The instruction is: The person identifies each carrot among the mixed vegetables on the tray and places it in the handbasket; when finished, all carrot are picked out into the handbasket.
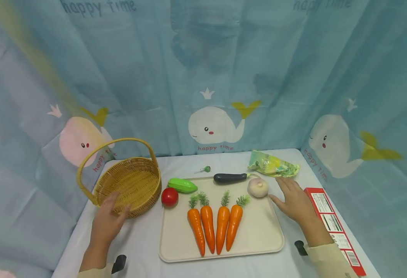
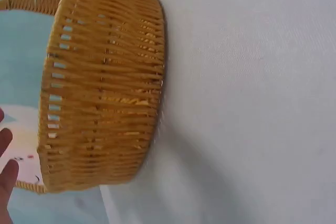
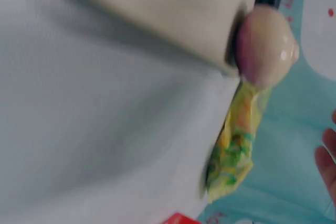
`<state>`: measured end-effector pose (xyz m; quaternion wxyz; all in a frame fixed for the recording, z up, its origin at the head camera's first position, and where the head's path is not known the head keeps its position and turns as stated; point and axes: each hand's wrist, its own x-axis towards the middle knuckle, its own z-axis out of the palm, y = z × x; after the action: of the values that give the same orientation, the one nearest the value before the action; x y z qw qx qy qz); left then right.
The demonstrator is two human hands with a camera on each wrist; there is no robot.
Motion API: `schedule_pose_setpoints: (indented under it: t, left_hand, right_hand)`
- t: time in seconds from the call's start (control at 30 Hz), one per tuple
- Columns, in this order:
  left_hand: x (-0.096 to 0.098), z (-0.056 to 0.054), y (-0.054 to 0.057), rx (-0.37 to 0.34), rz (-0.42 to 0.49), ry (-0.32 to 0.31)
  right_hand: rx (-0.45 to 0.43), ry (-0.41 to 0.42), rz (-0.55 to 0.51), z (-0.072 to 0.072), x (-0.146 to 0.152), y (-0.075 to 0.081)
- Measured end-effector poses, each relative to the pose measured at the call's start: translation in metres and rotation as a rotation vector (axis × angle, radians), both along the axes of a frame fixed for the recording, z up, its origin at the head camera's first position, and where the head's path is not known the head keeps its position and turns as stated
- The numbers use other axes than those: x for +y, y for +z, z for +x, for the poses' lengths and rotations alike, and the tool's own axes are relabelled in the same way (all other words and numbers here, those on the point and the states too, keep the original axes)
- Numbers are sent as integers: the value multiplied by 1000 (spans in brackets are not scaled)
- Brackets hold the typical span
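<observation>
In the head view my left hand is at the near side of a woven basket with a tall handle; its fingertips overlap the rim there. The left wrist view shows those fingers loosely spread, beside the basket wall, gripping nothing. My right hand has its fingers extended right of a pale, purple-tinged bulb, below a green-yellow plastic packet. Nothing is in its grasp. The bulb and packet lie apart from its fingers in the right wrist view.
Several carrots lie on a beige tray. An eggplant, a green vegetable and a tomato are around its far and left edges. Behind is a small green-headed item. A red-white box lies at right.
</observation>
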<state>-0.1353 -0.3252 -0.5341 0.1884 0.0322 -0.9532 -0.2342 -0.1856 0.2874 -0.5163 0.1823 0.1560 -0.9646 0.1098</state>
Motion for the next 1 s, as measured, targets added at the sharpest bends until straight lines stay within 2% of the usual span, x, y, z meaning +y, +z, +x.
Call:
schedule_pose_setpoints:
  t: [0.1, 0.17, 0.23, 0.37, 0.5, 0.63, 0.73, 0.83, 0.9, 1.0]
  left_hand:
    - [-5, 3, -2, 57, 122, 156]
    - [-7, 4, -5, 83, 167, 226]
    - [-7, 4, -8, 71, 223, 279]
    - [-10, 5, -15, -11, 384, 356]
    - [-14, 2, -21, -59, 611, 373]
    - [-16, -7, -28, -64, 826, 350]
    - [-14, -12, -34, -77, 883, 335]
    - [-12, -12, -39, -80, 914, 338]
    - [-11, -10, -43, -57, 954, 341]
    - [-11, -8, -50, 7, 1052, 305]
  right_hand:
    - [-24, -34, -76, 3, -13, -4]
    - [-71, -60, -143, 5, -21, -7]
    - [-142, -86, -208, 8, -29, -10]
    - [-309, -114, -351, 14, -48, -14]
    - [-459, -120, -444, 19, -67, -23]
    - [-569, -143, -448, 22, -81, -34]
    - [-603, -163, -447, 23, -91, -39]
    - [-640, -173, -453, 23, -101, -44]
    - [-672, -180, -455, 24, -108, -47]
    - [-704, -192, -437, 25, -116, -53]
